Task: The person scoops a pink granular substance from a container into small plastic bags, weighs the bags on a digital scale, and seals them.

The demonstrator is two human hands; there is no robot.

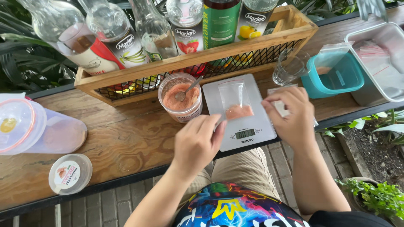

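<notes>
Far out past the left fingertips: a clear plastic container [25, 128] lying on its side on the wooden table [126, 138], with a round white lid [69, 173] below it, near the table edge. Above those fingers, just beyond the knuckles: an open jar of pink powder [180, 97] with a metal spoon [187, 90] standing in it. Behind the jar: a wooden crate [198, 63] of glass syrup bottles [126, 38]. Left hand [195, 145]: fingers loosely curled, tips resting at the near left edge of the grey kitchen scale [242, 115]; whether anything is pinched there, impossible to tell. Between the two sets of fingers, flat on the scale plate: a small clear bag [235, 101] with pink powder gathered at its bottom. Right hand [292, 115]: thumb and forefinger closed together just right of the scale, apparently on a small clear bag edge, grip unclear. Beyond the right fingertips: an empty drinking glass [290, 67], then a teal plastic tub [334, 75], then a metal tray [381, 63] holding more clear bags.
</notes>
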